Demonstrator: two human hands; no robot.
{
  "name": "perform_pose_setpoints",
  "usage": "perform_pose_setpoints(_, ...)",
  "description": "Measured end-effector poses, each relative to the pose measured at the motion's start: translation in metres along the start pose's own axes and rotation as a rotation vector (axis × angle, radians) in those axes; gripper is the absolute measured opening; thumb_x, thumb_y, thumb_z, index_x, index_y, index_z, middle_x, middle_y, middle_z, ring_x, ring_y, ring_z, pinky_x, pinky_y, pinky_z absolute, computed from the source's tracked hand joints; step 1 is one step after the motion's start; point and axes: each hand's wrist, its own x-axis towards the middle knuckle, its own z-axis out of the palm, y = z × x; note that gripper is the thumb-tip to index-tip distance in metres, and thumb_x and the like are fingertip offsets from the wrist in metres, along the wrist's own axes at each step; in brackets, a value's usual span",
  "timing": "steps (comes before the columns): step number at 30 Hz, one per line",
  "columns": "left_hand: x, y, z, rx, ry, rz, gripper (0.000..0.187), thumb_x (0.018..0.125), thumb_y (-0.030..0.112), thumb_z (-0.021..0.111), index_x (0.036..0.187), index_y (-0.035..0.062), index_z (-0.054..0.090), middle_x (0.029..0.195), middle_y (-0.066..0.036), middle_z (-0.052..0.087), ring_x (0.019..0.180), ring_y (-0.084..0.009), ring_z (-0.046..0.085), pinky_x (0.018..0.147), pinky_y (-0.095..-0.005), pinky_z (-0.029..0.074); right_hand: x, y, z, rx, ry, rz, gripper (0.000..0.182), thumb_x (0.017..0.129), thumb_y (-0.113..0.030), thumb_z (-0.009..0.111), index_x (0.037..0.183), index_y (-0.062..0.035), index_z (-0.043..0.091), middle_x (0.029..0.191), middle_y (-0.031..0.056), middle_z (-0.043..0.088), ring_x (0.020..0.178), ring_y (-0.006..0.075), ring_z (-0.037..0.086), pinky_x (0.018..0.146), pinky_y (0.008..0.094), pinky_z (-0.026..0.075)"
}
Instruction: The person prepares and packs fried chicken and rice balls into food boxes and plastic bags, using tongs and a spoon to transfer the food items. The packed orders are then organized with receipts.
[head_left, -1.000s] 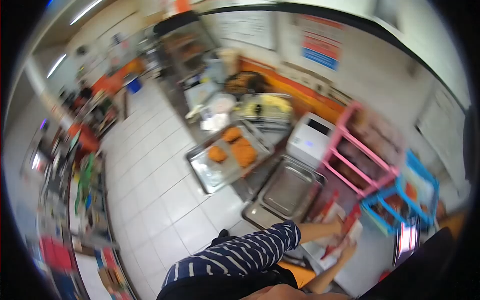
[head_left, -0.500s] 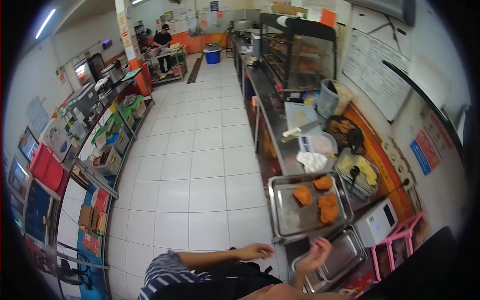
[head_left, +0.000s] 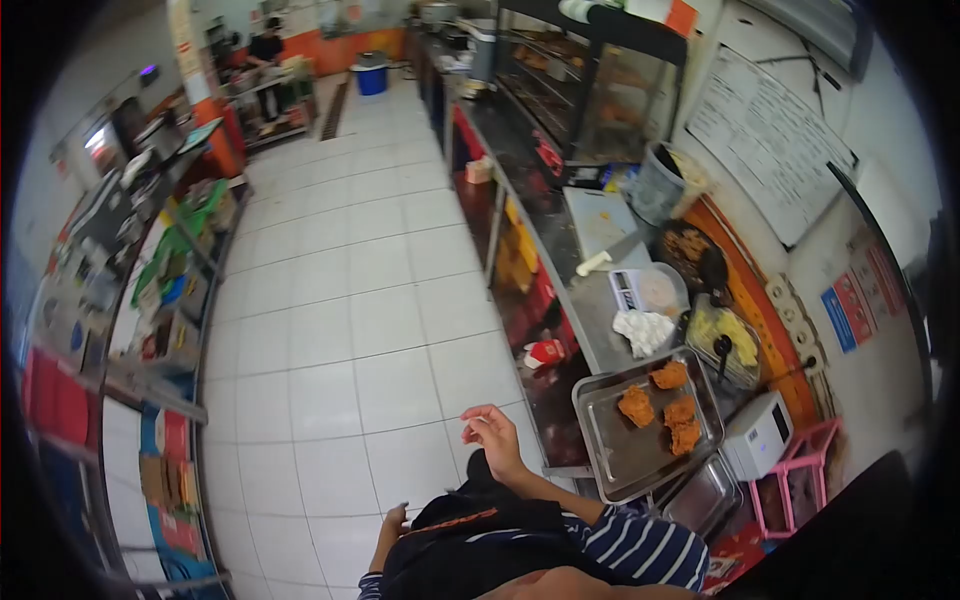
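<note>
The steel tray (head_left: 617, 465), right of centre in the lower half of the frame, would handle best gripped by opposite rims and kept level, since its fried pieces (head_left: 635, 406) lie loose. They look rough, crusted and deep orange, gathered toward the tray's upper right; the rest is bare, shiny metal. Crumpled white paper (head_left: 643, 331) sits just above on the counter (head_left: 596, 318). At lower centre, the right hand (head_left: 492, 440) is empty, fingers loosely spread; whether the left hand (head_left: 396, 519) holds anything cannot be told.
</note>
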Motion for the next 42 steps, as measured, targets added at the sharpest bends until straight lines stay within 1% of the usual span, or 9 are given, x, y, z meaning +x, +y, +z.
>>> perform_pose_setpoints(12,0.148,0.169,0.026,0.755,-0.075,0.096,0.049,0.081,0.042,0.047,0.108,0.0014,0.046,0.109,-0.022,0.049,0.1,-0.0332,0.051,0.084,-0.0481,0.04,0.233,-0.063,-0.141,-0.107,0.698,-0.222,0.008,0.082,-0.008,0.048,0.089,-0.0083,0.052,0.081,0.0025,0.056,0.057,0.0079,0.051,0.052,0.021,0.043)
perform_pose_setpoints(20,0.19,0.251,0.029,0.995,-0.073,-0.002,0.043,0.08,0.041,0.049,0.099,0.003,0.053,0.102,-0.019,0.054,0.097,-0.0303,0.054,0.082,-0.0453,0.041,0.389,-0.105,-0.11,-0.07,0.58,-0.204,0.011,0.078,-0.004,0.054,0.089,-0.0061,0.053,0.073,0.0042,0.054,0.056,0.0111,0.052,0.052,0.0242,0.046)
perform_pose_setpoints(22,0.201,0.272,0.048,1.048,-0.096,-0.02,0.041,0.079,0.041,0.05,0.097,0.0034,0.055,0.1,-0.018,0.056,0.096,-0.0296,0.055,0.082,-0.0445,0.041,0.407,-0.106,-0.119,-0.064,0.686,-0.21,0.014,0.076,-0.005,0.055,0.09,-0.0074,0.053,0.075,0.0039,0.054,0.057,0.0126,0.052,0.051,0.0231,0.046)
perform_pose_setpoints(25,0.23,0.318,0.081,1.121,-0.109,-0.015,0.04,0.079,0.04,0.051,0.093,0.004,0.057,0.098,-0.016,0.058,0.095,-0.0285,0.056,0.081,-0.0435,0.042,0.434,-0.093,-0.181,-0.128,0.821,-0.174,0.016,0.075,-0.002,0.055,0.091,-0.0063,0.055,0.08,0.0049,0.055,0.062,0.0141,0.053,0.056,0.0239,0.045)
perform_pose_setpoints(28,0.27,0.376,0.117,1.231,-0.123,0.04,0.038,0.078,0.04,0.052,0.09,0.0046,0.06,0.095,-0.015,0.06,0.093,-0.0274,0.057,0.081,-0.0424,0.042,0.478,-0.081,-0.238,-0.114,0.879,-0.176,0.017,0.077,-0.014,0.051,0.093,-0.0117,0.053,0.073,-0.0007,0.048,0.059,0.0088,0.043,0.05,0.0227,0.037)
perform_pose_setpoints(33,0.347,0.515,0.164,1.501,0.048,0.22,0.036,0.077,0.039,0.053,0.085,0.0056,0.064,0.09,-0.013,0.063,0.091,-0.0256,0.058,0.08,-0.0406,0.042,0.573,-0.108,-0.253,-0.182,1.023,-0.285,0.018,0.082,-0.021,0.048,0.098,-0.0131,0.05,0.074,-0.0003,0.046,0.056,0.01,0.041,0.05,0.0219,0.035)
perform_pose_setpoints(37,0.395,0.7,0.185,1.644,-0.198,-0.168,0.027,0.073,0.036,0.063,0.087,0.0123,0.066,0.098,-0.009,0.062,0.095,-0.0229,0.057,0.077,-0.0393,0.044,0.626,-0.138,-0.329,-0.145,1.197,-0.348,0.022,0.085,-0.019,0.047,0.105,-0.0097,0.049,0.087,0.0043,0.05,0.066,0.0129,0.048,0.058,0.0239,0.04)
perform_pose_setpoints(39,0.413,0.767,0.197,1.226,0.319,0.158,0.036,0.072,0.037,0.063,0.093,0.0078,0.063,0.105,-0.011,0.059,0.099,-0.0263,0.055,0.079,-0.0414,0.045,0.626,-0.157,-0.369,-0.319,1.404,-0.381,0.022,0.085,-0.021,0.047,0.104,-0.0088,0.05,0.086,0.0053,0.051,0.066,0.0141,0.049,0.058,0.0248,0.041)
perform_pose_setpoints(42,0.393,0.86,0.234,1.065,0.385,0.432,0.054,0.075,0.052,0.051,0.099,0.0044,0.06,0.106,-0.016,0.057,0.099,-0.0322,0.054,0.079,-0.0404,0.046,0.618,-0.189,-0.411,-0.687,1.665,-0.304,0.023,0.084,-0.023,0.047,0.102,-0.0075,0.051,0.085,0.0068,0.052,0.066,0.0159,0.05,0.058,0.0261,0.042)
